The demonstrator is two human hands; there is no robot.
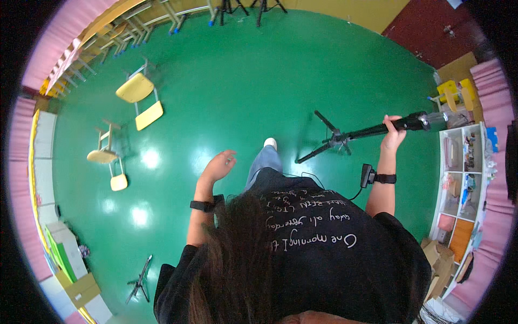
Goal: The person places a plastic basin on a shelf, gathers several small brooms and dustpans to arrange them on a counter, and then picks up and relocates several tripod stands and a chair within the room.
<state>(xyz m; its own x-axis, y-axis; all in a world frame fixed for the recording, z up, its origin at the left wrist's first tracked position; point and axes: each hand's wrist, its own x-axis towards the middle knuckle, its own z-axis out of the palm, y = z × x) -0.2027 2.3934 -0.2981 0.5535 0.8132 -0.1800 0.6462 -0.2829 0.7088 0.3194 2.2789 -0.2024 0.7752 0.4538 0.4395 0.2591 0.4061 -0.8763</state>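
My right hand [393, 134] is closed around the upper part of a black tripod [367, 131]. The tripod's legs spread out to the left of that hand, over the green floor, and its thick head end points right. Past that end, a pale blurred part is hard to make out. My left hand [219, 165] hangs in front of me at the left, fingers loosely bent and a little apart, holding nothing. A black strap with a small device [369, 175] sits on my right forearm, and another black strap [203, 206] is on my left.
Two yellow chairs, one farther [136, 88] and one nearer [102, 156], stand to the left. A small black tripod [141, 281] is at the near left. White shelves [457, 216] holding many things line the right side. Desks [156, 19] and more tripods [261, 9] stand along the far wall.
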